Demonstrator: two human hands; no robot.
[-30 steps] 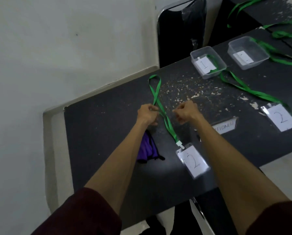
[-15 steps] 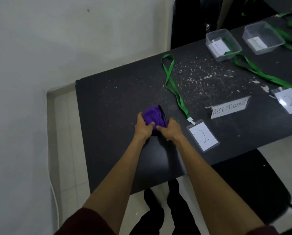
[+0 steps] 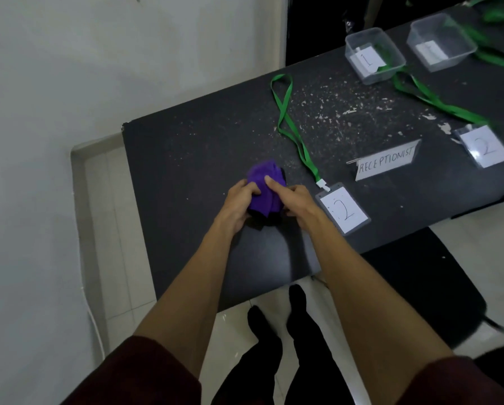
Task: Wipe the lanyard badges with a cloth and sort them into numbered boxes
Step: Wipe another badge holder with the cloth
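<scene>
Both forearms reach forward over the black table [image 3: 186, 147], and the left hand [image 3: 239, 207] and right hand [image 3: 296, 203] meet at a bunched purple cloth [image 3: 264, 178]. The left fingers curl into its left side, and the right hand grasps the other side with its forefinger laid across the top. The badge [image 3: 344, 210] marked 2 lies flat just beside the right hand, untouched, with its green strap [image 3: 291, 133] trailing away towards the far edge, well short of the clear box [image 3: 391, 70] marked 1.
</scene>
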